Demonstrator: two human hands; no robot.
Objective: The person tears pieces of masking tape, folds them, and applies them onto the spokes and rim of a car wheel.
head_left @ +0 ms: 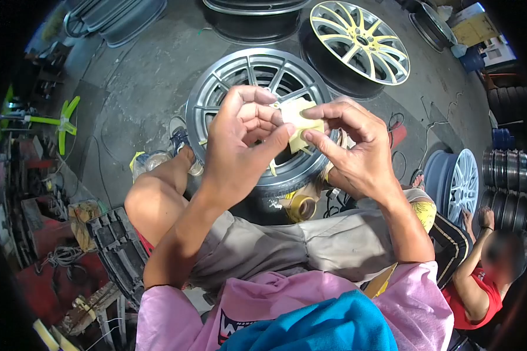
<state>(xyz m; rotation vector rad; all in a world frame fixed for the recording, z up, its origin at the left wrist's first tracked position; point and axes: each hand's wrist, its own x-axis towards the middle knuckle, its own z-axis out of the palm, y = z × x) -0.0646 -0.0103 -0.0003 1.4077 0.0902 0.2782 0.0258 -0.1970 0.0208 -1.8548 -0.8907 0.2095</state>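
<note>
A small piece of pale yellow tape or paper (pixel 299 120) is held up in front of me, over a grey spoked wheel rim (pixel 252 63). My right hand (pixel 354 137) pinches its right side between thumb and fingers. At its left edge is the thumb tip of my left hand (pixel 240 137), whose fingers are curled and partly apart. Yellow strips stick to the rim near the hands. Below the rim, by my lap, lies a roll of brownish-yellow tape (pixel 303 207). The hands hide part of the rim's centre.
A rim with yellow-covered spokes (pixel 362 40) lies at the upper right. Another rim (pixel 464 184) stands at the right beside a seated person in red (pixel 479 292). Cables cross the floor. A green-legged stand (pixel 66 124) and tool clutter are at the left.
</note>
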